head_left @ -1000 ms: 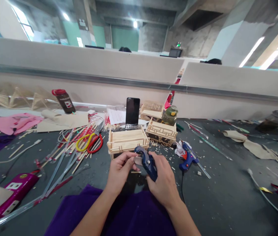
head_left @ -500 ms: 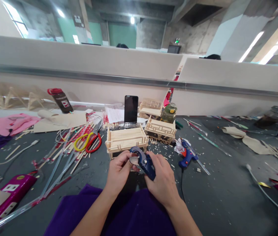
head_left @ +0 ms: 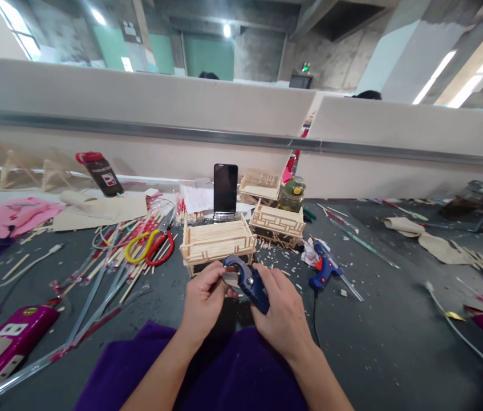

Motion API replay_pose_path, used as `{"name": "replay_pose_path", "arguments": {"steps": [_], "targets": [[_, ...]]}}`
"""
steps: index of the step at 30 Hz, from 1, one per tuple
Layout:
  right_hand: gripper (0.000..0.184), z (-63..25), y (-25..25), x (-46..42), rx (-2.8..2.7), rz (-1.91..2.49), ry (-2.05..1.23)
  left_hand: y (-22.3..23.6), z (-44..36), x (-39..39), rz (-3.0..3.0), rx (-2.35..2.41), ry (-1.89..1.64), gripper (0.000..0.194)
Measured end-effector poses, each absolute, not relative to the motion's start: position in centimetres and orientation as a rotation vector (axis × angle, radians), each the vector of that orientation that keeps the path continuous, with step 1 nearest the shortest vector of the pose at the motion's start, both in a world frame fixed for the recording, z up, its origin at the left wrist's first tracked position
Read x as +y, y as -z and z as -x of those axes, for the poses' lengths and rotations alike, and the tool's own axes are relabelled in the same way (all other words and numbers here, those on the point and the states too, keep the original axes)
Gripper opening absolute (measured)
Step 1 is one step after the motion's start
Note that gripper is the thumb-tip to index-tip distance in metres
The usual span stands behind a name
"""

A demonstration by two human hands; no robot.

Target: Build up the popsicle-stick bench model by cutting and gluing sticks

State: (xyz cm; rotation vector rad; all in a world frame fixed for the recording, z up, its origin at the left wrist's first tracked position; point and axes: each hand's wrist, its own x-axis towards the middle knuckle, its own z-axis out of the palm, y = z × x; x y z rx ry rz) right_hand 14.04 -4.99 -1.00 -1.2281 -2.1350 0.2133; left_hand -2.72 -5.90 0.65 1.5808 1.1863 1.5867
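My right hand (head_left: 281,308) is wrapped round the handles of a dark blue pipe cutter (head_left: 255,288), whose curved jaw and grey blade point to the left. Close against the blade, my left hand (head_left: 202,299) has its thumb and fingers pinched together. What lies between those fingertips is too small to make out. Just beyond the cutter stands a small wooden-stick model (head_left: 218,240) with a slatted floor and railings. A second stick model (head_left: 277,222) is to its right, and a third one (head_left: 260,184) sits behind that.
A blue glue gun (head_left: 325,271) lies to the right, its cord trailing forward. Scissors (head_left: 149,246) with yellow and red handles rest among scattered sticks on the left. A phone (head_left: 225,188) stands upright at the back beside a green bottle (head_left: 293,194). A magenta power strip (head_left: 19,337) is front left.
The whole view has shifted slightly, so things sit a little further left and up. Both hands keep nearly the same pose, with the cutter still in the right one.
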Motion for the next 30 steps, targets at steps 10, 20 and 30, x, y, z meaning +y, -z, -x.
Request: {"name": "replay_pose_path", "arguments": {"steps": [10,20,30], "targets": [[0.032,-13.8,1.8,-5.1,-1.995,1.248,-0.415,0.5,2.6,-5.8,-1.384,1.194,-1.580,0.012],[0.063,-13.5,1.0,-4.9,-2.052,1.296,-0.271,0.6,2.7,-5.5,-1.317,1.089,-1.582,0.016],[0.063,-13.6,1.1,-4.9,-2.081,1.298,-0.231,0.6,2.8,-5.5,-1.442,1.169,-1.613,0.014]]}}
